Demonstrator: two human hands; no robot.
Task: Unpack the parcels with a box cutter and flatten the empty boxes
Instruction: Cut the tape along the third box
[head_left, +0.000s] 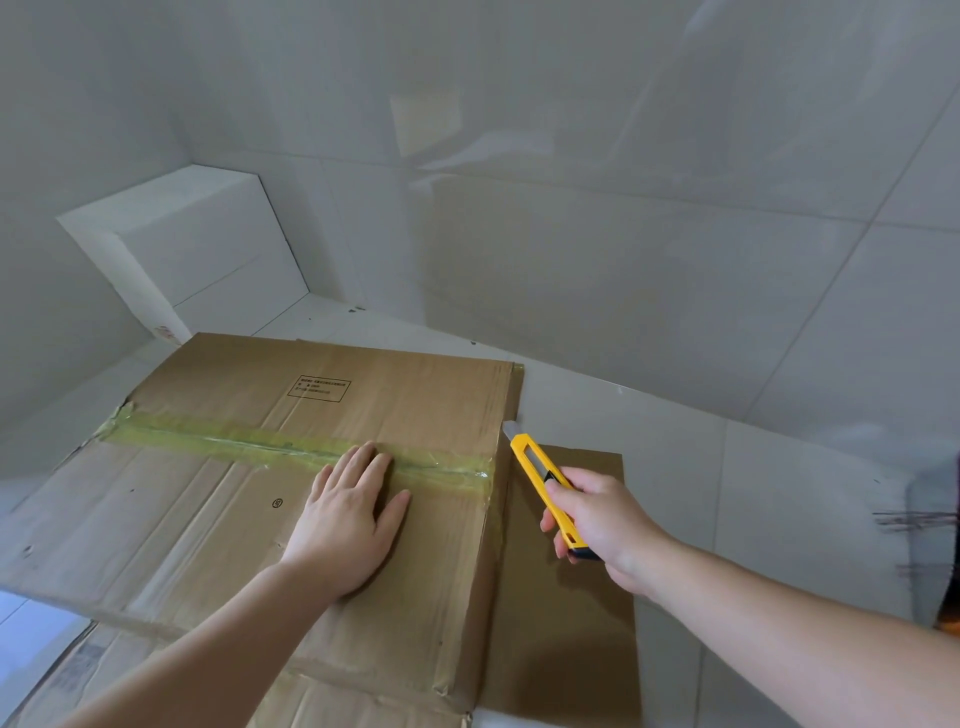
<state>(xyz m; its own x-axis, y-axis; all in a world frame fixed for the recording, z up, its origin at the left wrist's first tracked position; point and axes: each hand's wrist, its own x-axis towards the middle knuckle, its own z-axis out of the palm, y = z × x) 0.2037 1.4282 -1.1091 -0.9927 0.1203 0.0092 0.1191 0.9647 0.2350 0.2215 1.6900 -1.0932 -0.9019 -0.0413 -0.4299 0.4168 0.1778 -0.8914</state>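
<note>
A large brown cardboard box (218, 509) fills the lower left of the head view, its top flaps sealed by a strip of yellowish clear tape (234, 441) running left to right. My left hand (348, 519) lies flat on the top, fingers straight and touching the tape near its right end. My right hand (608, 525) grips a yellow box cutter (545, 488) just off the box's right edge. Its short blade points up and away, close to the box's top right corner.
A flat brown cardboard sheet (571, 649) lies on the pale tiled floor under the cutter, right of the box. More printed cardboard (83, 670) shows at the lower left. A white tiled block (192, 249) stands in the far left corner. Tiled walls close the back.
</note>
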